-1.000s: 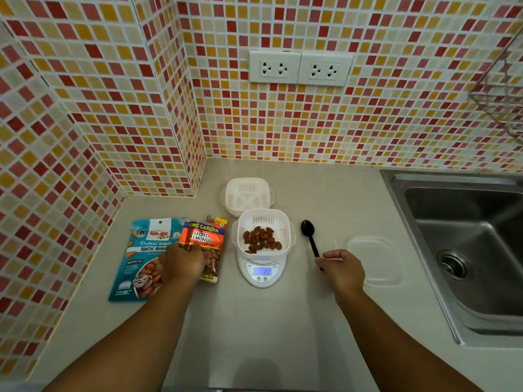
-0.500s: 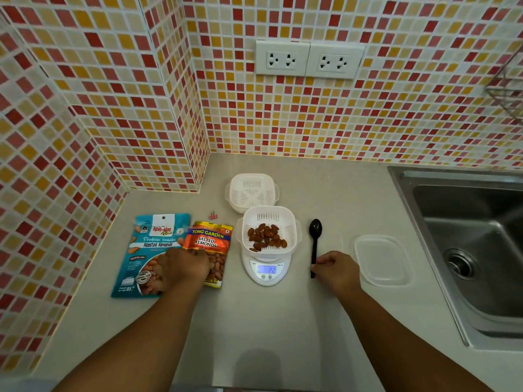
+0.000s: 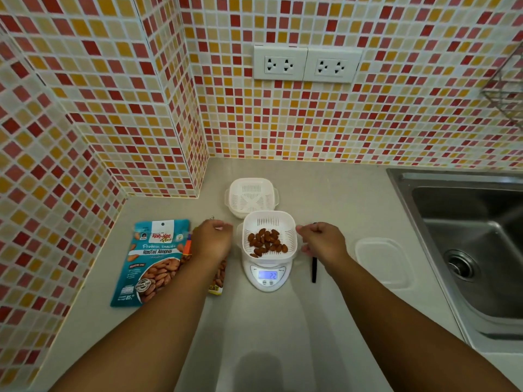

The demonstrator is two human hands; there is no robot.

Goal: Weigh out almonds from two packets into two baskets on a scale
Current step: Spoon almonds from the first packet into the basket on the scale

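Both hands flank the basket of almonds [image 3: 268, 240] on the scale [image 3: 267, 274]: left hand [image 3: 212, 241] and right hand [image 3: 322, 241] loosely curled, empty. Light, stiff plastic; lift by its side rims.

Left grip [image 3: 212, 240] and right grip [image 3: 322, 241] flanking almond-filled basket [image 3: 269, 237] on scale [image 3: 268, 274], fingers loosely curled. Second basket [image 3: 251, 196] beyond. Blue packet [image 3: 154, 260] left of left grip; black spoon [image 3: 314, 268] under right grip.
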